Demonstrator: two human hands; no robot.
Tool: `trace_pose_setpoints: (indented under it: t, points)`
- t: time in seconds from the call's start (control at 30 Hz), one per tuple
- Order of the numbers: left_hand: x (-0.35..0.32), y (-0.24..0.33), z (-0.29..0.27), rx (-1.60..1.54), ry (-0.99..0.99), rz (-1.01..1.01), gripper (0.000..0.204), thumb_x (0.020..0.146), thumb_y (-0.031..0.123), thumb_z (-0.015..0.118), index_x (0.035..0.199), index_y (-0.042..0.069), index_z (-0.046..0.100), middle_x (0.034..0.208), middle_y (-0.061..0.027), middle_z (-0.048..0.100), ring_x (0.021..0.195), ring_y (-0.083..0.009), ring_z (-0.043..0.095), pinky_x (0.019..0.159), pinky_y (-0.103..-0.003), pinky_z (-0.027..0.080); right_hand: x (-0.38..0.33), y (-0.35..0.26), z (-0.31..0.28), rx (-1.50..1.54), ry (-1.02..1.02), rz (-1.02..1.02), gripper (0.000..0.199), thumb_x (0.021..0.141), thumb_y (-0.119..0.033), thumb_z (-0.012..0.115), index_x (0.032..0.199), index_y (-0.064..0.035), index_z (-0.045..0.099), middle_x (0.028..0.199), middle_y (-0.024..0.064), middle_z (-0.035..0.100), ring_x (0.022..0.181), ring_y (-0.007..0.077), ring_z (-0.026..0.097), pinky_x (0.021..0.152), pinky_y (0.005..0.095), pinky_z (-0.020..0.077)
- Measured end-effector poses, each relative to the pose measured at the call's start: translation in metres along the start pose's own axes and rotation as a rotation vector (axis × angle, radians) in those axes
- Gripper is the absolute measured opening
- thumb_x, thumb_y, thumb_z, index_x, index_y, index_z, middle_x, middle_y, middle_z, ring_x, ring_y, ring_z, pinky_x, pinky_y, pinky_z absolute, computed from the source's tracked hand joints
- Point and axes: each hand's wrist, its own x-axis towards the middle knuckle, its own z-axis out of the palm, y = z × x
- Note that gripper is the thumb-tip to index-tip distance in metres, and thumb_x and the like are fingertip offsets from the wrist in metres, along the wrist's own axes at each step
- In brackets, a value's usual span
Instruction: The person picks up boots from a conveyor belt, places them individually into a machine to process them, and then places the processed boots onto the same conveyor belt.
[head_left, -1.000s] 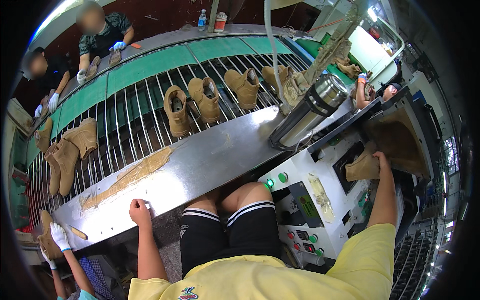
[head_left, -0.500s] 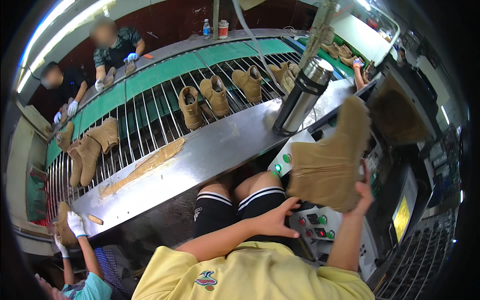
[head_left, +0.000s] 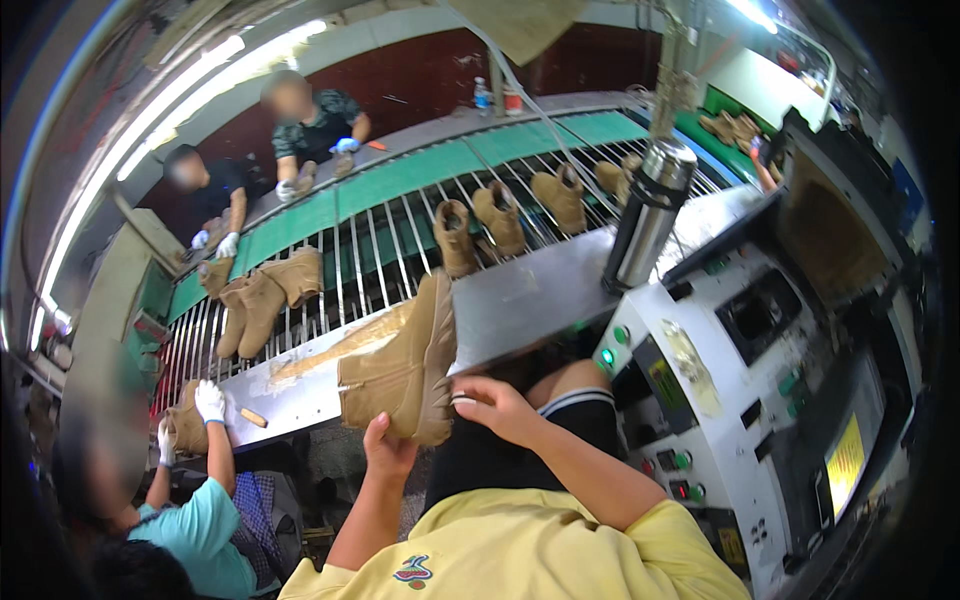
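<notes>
Left hand (head_left: 388, 452) grips the tan boot (head_left: 400, 372) from below, its grip closed around the heel end. Right hand (head_left: 497, 405) rests on the boot's sole edge, fingers curled against it — a closed grip on the same boot. The boot is held in the air above the person's lap, just in front of the steel counter (head_left: 530, 295), sole turned to the right. A steel flask (head_left: 646, 215) stands upright on the counter, right of the boot. Beyond it, more tan boots (head_left: 500, 215) sit on the barred conveyor (head_left: 380, 250). A white control panel (head_left: 720, 380) with green buttons lies at right — close beside the right forearm.
</notes>
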Motion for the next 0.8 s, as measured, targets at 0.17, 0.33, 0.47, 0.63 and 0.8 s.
trace_pose_setpoints:
  t: [0.17, 0.33, 0.47, 0.63, 0.8]
  points:
    - [0.003, 0.024, -0.102, 0.032, 0.444, 0.042, 0.064, 0.079, 0.038, 0.061, 0.134, 0.010, 0.044, 0.132, -0.0098, 0.052, 0.120, -0.0301, 0.051, 0.099, -0.048, 0.043, -0.036, 0.043, -0.037, -0.062, -0.055, 0.242, 0.022, 0.091, -0.012, 0.061, 0.108, 0.0014, 0.064, 0.099, 0.0064, 0.067, 0.093, 0.0127, 0.061, 0.087, 0.0273, 0.0476]
    - [0.087, 0.054, -0.130, 0.056, 0.414, 0.227, 0.049, 0.084, 0.027, 0.059, 0.128, 0.007, 0.048, 0.123, -0.0087, 0.057, 0.110, -0.0265, 0.056, 0.090, -0.042, 0.048, -0.063, 0.078, -0.074, -0.098, 0.261, 0.370, 0.021, 0.089, -0.008, 0.061, 0.107, 0.0032, 0.063, 0.097, 0.0085, 0.067, 0.088, 0.0139, 0.063, 0.083, 0.0259, 0.0494]
    - [0.198, 0.078, -0.132, 0.270, 0.466, 0.244, 0.052, 0.079, 0.025, 0.069, 0.124, 0.006, 0.050, 0.117, -0.0066, 0.058, 0.106, -0.0215, 0.057, 0.084, -0.039, 0.051, -0.040, 0.084, -0.081, -0.117, 0.332, 0.317, 0.020, 0.085, -0.008, 0.065, 0.104, 0.0000, 0.064, 0.089, 0.0041, 0.066, 0.083, 0.0104, 0.061, 0.077, 0.0239, 0.0486]
    - [0.314, 0.053, -0.090, 0.802, 0.593, 0.182, 0.057, 0.070, 0.030, 0.077, 0.114, -0.002, 0.060, 0.105, -0.0123, 0.066, 0.092, -0.0214, 0.064, 0.081, -0.035, 0.051, 0.020, 0.079, -0.079, -0.288, 0.372, 0.174, 0.013, 0.083, -0.008, 0.066, 0.094, -0.0014, 0.066, 0.083, 0.0027, 0.065, 0.077, 0.0095, 0.060, 0.073, 0.0242, 0.0490]
    - [0.362, 0.017, -0.052, 0.987, 0.448, 0.257, 0.063, 0.063, 0.028, 0.078, 0.117, 0.003, 0.058, 0.108, -0.0191, 0.065, 0.100, -0.0325, 0.064, 0.089, -0.040, 0.049, 0.078, 0.087, -0.094, -0.517, 0.447, 0.046, 0.005, 0.081, -0.004, 0.063, 0.086, -0.0036, 0.064, 0.079, 0.0017, 0.062, 0.070, 0.0088, 0.057, 0.066, 0.0232, 0.0468]
